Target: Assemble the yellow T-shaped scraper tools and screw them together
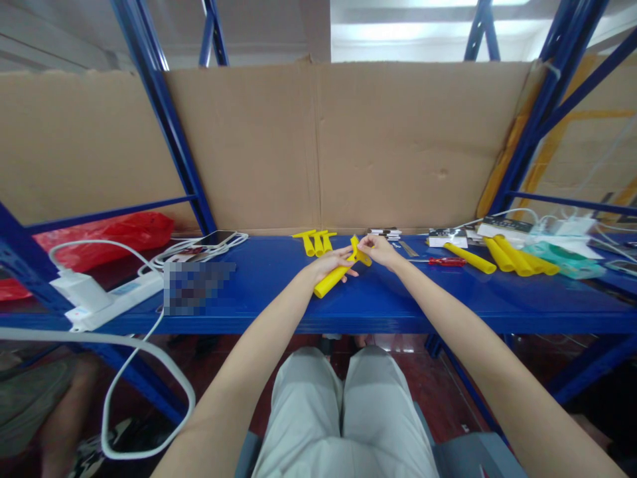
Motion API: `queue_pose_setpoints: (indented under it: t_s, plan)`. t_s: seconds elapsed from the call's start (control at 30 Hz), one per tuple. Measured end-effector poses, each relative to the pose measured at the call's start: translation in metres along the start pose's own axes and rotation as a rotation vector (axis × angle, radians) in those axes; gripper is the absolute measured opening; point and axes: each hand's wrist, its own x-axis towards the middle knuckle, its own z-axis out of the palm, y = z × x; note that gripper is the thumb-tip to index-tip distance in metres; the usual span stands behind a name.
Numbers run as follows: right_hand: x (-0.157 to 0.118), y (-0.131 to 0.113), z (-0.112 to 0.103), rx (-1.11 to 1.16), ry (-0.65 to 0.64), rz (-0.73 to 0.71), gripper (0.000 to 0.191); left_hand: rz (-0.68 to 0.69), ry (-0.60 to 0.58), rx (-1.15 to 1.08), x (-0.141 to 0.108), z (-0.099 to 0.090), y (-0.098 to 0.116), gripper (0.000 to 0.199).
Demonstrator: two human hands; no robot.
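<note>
Tube (330,283) slants near-left to far-right; our left hand (330,262) clamps it, our right hand (379,250) pinches its far crosspiece (361,254).

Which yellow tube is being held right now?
The front-centre yellow tube, gripped by the left hand; the three behind and those on the right lie on the table, untouched.

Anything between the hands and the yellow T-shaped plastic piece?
Nothing visible: the left hand holds the yellow T-shaped plastic piece by its handle, and the right hand touches its crosspiece. The red-handled screwdriver lies to the right.
</note>
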Motion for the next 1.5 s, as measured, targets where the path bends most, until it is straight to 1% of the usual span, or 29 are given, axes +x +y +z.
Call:
queue_pose_setpoints:
  t_s: [0.23, 0.43, 0.6, 0.63, 0.73, 0.8, 1.13, 1.5]
  plan:
    - [-0.003, -0.001, 0.0, 0.071, -0.021, 0.028, 0.015, 0.059, -0.017, 0.029, -0.001, -0.003, -0.002, 0.081]
    - [0.0, 0.007, -0.001, 0.07, -0.06, 0.003, 0.019, 0.063, -0.043, 0.036, 0.002, -0.007, -0.005, 0.081]
    - [0.001, 0.014, 0.0, 0.106, 0.035, -0.024, 0.021, 0.086, -0.062, 0.027, 0.003, -0.009, -0.005, 0.078]
    - [0.001, 0.015, 0.0, 0.133, 0.017, -0.031, 0.023, 0.089, -0.066, 0.031, 0.003, -0.009, -0.004, 0.078]
    - [0.001, 0.015, -0.001, 0.231, -0.132, -0.032, 0.025, 0.09, -0.075, 0.049, 0.002, -0.008, -0.004, 0.079]
    - [0.0, 0.014, -0.003, 0.279, -0.186, -0.021, 0.027, 0.09, -0.074, 0.058, 0.002, -0.008, -0.004, 0.08]
    - [-0.004, 0.009, -0.008, 0.395, -0.208, 0.041, 0.036, 0.111, -0.073, 0.058, -0.001, -0.003, -0.003, 0.078]
    - [-0.005, 0.012, -0.008, 0.37, -0.213, 0.06, 0.04, 0.116, -0.09, 0.102, -0.002, -0.002, -0.003, 0.078]
